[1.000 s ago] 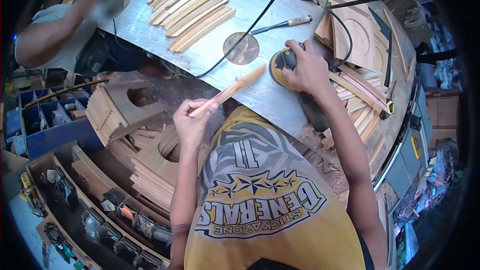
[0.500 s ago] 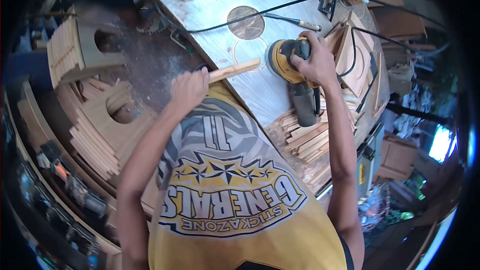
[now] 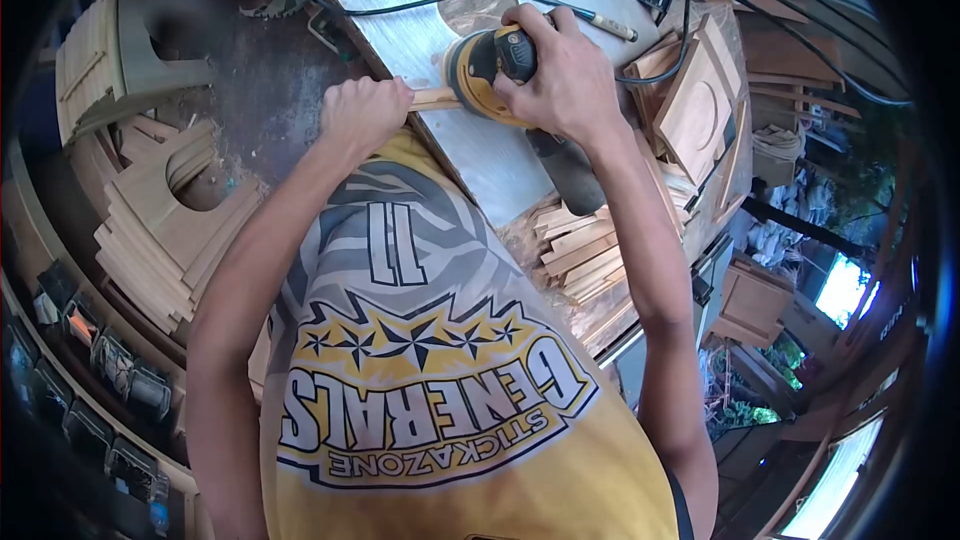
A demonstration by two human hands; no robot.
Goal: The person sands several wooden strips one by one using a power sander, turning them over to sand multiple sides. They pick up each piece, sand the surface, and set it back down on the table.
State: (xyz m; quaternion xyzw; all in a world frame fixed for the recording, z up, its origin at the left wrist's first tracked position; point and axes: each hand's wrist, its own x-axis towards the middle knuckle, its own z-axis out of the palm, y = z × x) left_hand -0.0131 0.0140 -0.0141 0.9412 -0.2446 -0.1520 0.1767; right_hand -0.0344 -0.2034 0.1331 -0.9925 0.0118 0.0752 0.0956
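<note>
My right hand (image 3: 565,75) is wrapped round the top of a yellow and black orbital sander (image 3: 480,70), its dust canister (image 3: 573,178) pointing back towards me. In my left hand (image 3: 365,115) is the near end of a narrow wooden strip (image 3: 432,99), which lies over the edge of the metal-topped bench (image 3: 440,145). The sander's pad meets the strip and hides its far end. Whether the pad is spinning cannot be made out.
Wooden strips (image 3: 590,250) are piled right of the bench, below panels with round cut-outs (image 3: 695,110). A black cable (image 3: 400,8) crosses the bench near a pen-like tool (image 3: 590,20). More stacked wooden pieces (image 3: 150,240) stand at left.
The sander has moved left onto the strip, covering its far end. My left hand still grips the strip. The whole view has shifted slightly.
</note>
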